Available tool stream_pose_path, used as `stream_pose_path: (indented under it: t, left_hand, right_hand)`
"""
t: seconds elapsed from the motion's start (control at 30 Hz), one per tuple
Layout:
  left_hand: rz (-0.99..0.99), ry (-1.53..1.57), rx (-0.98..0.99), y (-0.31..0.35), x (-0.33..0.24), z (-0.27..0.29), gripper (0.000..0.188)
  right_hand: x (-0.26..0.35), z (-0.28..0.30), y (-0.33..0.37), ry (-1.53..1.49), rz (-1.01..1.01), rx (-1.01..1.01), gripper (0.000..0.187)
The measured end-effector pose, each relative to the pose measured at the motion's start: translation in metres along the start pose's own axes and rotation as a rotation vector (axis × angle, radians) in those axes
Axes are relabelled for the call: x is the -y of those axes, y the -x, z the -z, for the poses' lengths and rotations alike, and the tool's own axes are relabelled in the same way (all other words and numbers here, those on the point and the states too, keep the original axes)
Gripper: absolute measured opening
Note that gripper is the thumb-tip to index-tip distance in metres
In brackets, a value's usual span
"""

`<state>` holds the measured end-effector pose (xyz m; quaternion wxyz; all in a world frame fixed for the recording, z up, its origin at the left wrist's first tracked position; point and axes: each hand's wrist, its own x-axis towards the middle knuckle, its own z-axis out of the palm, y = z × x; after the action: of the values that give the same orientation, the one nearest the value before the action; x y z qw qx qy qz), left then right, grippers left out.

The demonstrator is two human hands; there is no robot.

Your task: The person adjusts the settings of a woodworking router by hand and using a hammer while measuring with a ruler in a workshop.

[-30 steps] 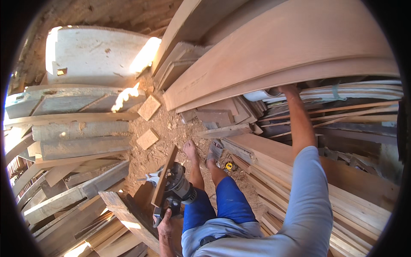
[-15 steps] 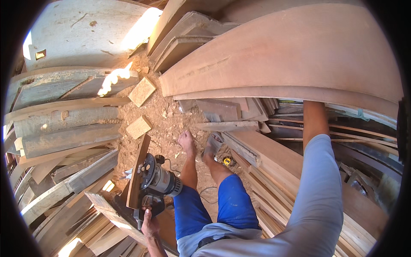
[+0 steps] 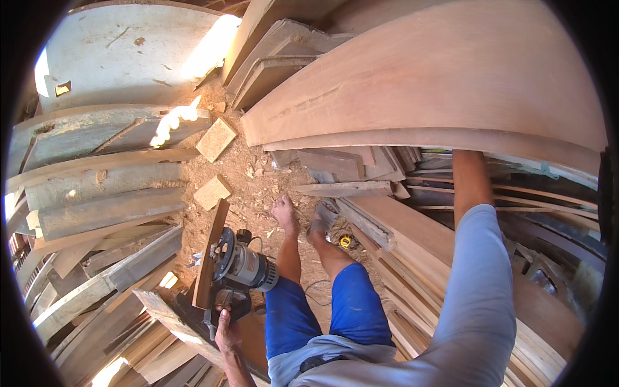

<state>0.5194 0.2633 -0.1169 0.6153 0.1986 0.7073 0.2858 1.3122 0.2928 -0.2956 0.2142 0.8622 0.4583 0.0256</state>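
Observation:
My left hand (image 3: 225,332) is wrapped round the dark handle of a handheld router (image 3: 248,267), which is tilted onto its side by my left leg. A narrow brown wooden strip (image 3: 209,255) runs along the router's base plate. My right forearm (image 3: 471,184) reaches under the edge of a broad reddish-brown wooden board (image 3: 412,77). That board hides my right hand, so its fingers and anything in them do not show. Below the board, the forearm is beside a dark rack of thin wooden slats (image 3: 541,200).
Two small wood blocks (image 3: 216,139) lie on the shaving-covered floor (image 3: 251,168). A yellow tape measure (image 3: 346,242) rests by my right foot. Stacked planks (image 3: 109,193) line the left, and long boards (image 3: 412,245) lie at the right. A cord (image 3: 316,293) trails between my legs.
The whole view has shifted slightly. My left hand keeps its hold on the router, and my right arm stays reached under the board.

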Motion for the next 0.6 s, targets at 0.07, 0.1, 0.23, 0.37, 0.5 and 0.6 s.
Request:
stream_pose_path:
  t: [0.07, 0.1, 0.23, 0.37, 0.5, 0.6]
  left_hand:
    - [-0.012, -0.008, 0.015, -0.002, -0.004, -0.003, 0.025]
    - [-0.018, -0.008, 0.022, -0.002, -0.005, -0.008, 0.024]
    - [-0.004, -0.006, -0.039, -0.005, -0.011, -0.024, 0.027]
    - [-0.040, -0.045, -0.053, -0.004, -0.014, -0.026, 0.028]
    - [0.013, -0.159, -0.016, -0.022, -0.019, -0.042, 0.027]
    - [-0.009, -0.124, -0.060, -0.007, -0.019, -0.033, 0.029]
  right_hand:
    - [-0.004, 0.005, 0.000, 0.009, -0.008, 0.007, 0.035]
    - [-0.004, 0.008, -0.002, 0.009, -0.011, 0.011, 0.035]
    - [-0.009, 0.024, -0.001, 0.027, -0.026, 0.032, 0.035]
    - [-0.005, 0.050, -0.003, 0.034, -0.028, 0.060, 0.035]
    - [-0.042, 0.102, 0.023, 0.099, -0.133, 0.106, 0.035]
    - [-0.032, 0.131, 0.030, 0.033, -0.162, 0.113, 0.035]
